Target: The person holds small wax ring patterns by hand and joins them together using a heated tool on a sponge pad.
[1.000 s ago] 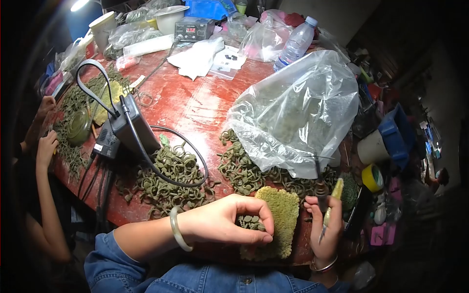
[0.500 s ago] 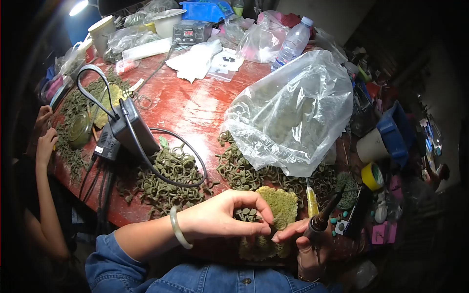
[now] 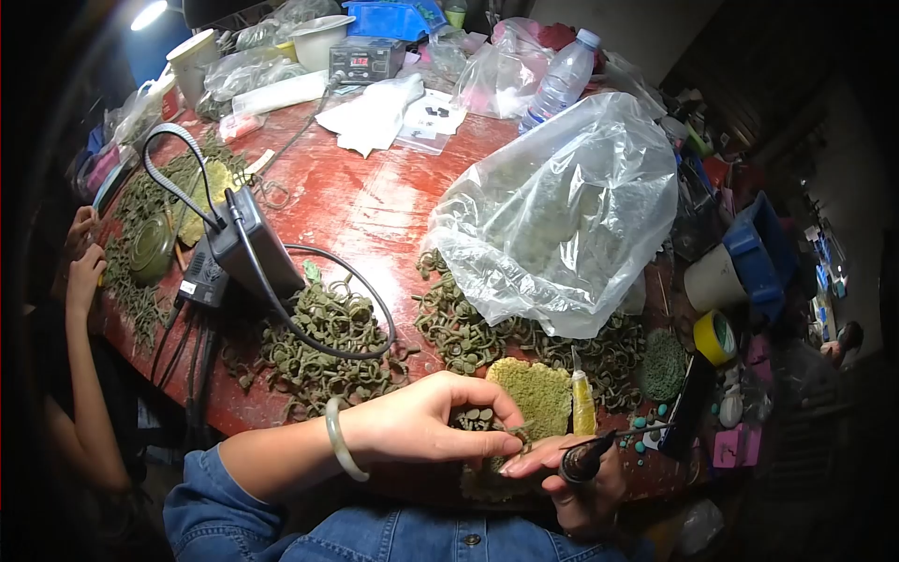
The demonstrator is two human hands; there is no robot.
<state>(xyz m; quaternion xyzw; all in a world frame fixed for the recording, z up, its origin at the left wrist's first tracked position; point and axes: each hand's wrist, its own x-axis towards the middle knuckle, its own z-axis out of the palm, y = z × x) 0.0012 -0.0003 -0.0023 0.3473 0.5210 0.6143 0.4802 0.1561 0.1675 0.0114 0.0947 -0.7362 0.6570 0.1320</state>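
My left hand (image 3: 426,421), with a pale bangle on its wrist, is curled round a clump of small green-brown pieces (image 3: 476,419). Its thumb and forefinger almost meet over them. Right beside it, my right hand (image 3: 585,482) holds a dark-handled tool (image 3: 585,459) with a thin tip that points right; its fingertips reach the left hand's fingertips. Behind both hands lies a yellow-green textured pad (image 3: 536,393). A yellow tube (image 3: 583,403) stands out at the pad's right edge.
Piles of green-brown pieces (image 3: 323,351) lie on the red table (image 3: 375,211). A clear plastic bag (image 3: 562,215) covers the right middle. A black box with cables (image 3: 253,239) stands left. Yellow tape (image 3: 714,338) is at right. Another person's hands (image 3: 86,272) are at far left.
My right hand has moved left to meet my left hand. The tool has swung from upright to pointing right. The yellow tube, earlier in my right hand, is now away from its fingers by the pad.
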